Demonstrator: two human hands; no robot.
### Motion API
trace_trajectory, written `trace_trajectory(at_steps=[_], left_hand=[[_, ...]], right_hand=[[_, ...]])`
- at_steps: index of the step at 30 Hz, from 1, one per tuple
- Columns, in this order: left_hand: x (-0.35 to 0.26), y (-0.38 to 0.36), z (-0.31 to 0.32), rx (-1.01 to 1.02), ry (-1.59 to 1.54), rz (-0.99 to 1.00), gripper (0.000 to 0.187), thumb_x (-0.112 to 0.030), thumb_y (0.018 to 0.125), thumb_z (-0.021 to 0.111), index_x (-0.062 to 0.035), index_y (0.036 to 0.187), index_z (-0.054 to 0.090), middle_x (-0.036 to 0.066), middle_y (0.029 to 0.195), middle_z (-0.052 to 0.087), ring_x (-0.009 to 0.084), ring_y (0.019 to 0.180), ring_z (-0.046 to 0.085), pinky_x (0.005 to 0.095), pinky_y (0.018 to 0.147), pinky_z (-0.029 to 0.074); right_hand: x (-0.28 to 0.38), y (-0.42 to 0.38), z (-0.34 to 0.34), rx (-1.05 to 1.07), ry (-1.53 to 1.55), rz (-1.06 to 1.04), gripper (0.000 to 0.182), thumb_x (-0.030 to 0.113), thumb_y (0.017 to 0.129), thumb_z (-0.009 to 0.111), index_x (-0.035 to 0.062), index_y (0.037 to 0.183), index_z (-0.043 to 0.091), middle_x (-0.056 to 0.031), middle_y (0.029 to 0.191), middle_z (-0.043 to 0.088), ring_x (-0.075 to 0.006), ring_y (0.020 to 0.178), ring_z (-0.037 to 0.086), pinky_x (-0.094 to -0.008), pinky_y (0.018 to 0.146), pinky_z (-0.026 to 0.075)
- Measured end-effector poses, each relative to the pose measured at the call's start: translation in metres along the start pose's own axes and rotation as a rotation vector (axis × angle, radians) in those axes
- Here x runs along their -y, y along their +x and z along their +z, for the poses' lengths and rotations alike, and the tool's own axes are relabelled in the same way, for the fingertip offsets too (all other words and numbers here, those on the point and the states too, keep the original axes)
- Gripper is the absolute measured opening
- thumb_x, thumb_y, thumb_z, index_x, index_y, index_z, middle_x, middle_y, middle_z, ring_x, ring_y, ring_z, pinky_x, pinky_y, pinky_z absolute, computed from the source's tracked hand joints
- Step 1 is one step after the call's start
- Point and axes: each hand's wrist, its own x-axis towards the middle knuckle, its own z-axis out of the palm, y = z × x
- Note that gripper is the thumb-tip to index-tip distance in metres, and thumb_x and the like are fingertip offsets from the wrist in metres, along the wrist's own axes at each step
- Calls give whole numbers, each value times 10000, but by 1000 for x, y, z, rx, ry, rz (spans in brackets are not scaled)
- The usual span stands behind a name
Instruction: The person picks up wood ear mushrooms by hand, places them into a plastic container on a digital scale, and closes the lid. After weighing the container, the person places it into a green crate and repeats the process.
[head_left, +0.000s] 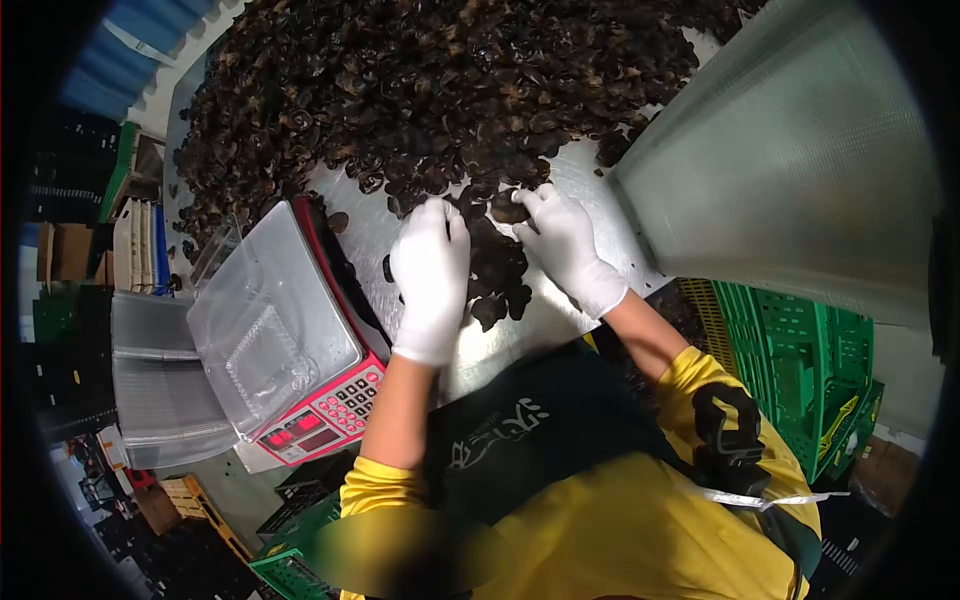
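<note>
Sorting-size handful of dark fungus pieces between two gloved hands, metal tabletop

Both hands wear thin white gloves and work over a metal tabletop (480, 362). The right hand (568, 245) has its thumb and forefinger closed in a pinch on a brown rounded piece (508, 208), at the near edge of the main heap. The left hand (432, 280) is turned inward with its fingers curled and bunched together; fingertips partly hidden, so cannot tell whether they grip a piece.

Between the hands, a small cluster (494, 268) of dark, thin, curled pieces, wood ear fungus in appearance, lies on the metal and reaches toward the wearer. Beyond it, a large heap (400, 90) of similar dark pieces covers the far part of the surface. A few loose bits lie apart from it, one near the scale.

To the left of the left hand: a red digital scale (345, 400) with keypad and lit red digits. A clear plastic tray (270, 335) lies over its top. Left of that, a stack of clear trays (170, 385).

Right side: a large translucent sheet-like roll (780, 160) stands slanted beside the heap. Below it, green plastic crates (800, 370).

Wearer's clothing: yellow sleeves, dark green apron (540, 425) with pale lettering. Blue fabric (120, 60) at upper left.
</note>
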Motion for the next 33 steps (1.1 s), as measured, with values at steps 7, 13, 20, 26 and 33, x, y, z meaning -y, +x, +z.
trace_trajectory(at_steps=[7, 13, 20, 26, 33], left_hand=[[10, -40, -34, 335, -186, -79, 60, -73, 805, 698, -39, 841, 665, 89, 790, 615, 252, 719, 608, 343, 652, 481], [2, 10, 1, 65, -34, 57, 72, -114, 787, 706, -53, 812, 677, 97, 782, 601, 288, 762, 605, 386, 674, 477], [18, 37, 73, 243, 414, 139, 134, -194, 705, 725, -105, 789, 670, 99, 887, 603, 270, 901, 597, 404, 754, 474], [4, 26, 37, 20, 234, 169, 128, -167, 712, 707, -83, 779, 636, 92, 813, 571, 277, 838, 579, 417, 695, 453], [-82, -95, 23, 392, -179, 615, 73, -196, 783, 650, -125, 787, 636, 45, 775, 569, 223, 769, 584, 374, 695, 461]], right_hand=[[15, -21, -24, 156, 433, -19, 126, 75, 804, 648, 75, 924, 689, -97, 856, 648, -288, 768, 669, -374, 663, 543], [-9, 6, -16, -78, 91, -22, 240, 100, 787, 685, 100, 1027, 679, -98, 969, 620, -275, 889, 620, -383, 745, 495], [-27, 10, -11, -77, -106, 76, 548, 148, 742, 747, 78, 1256, 571, -148, 1141, 552, -325, 1049, 525, -421, 899, 434], [-37, 0, -16, -138, -6, 73, 407, 97, 770, 721, 70, 1162, 617, -132, 1101, 581, -316, 1027, 585, -391, 874, 491], [-22, 18, -34, 172, 265, -158, 171, 44, 851, 628, 101, 992, 706, -92, 909, 654, -299, 815, 645, -389, 707, 527]])
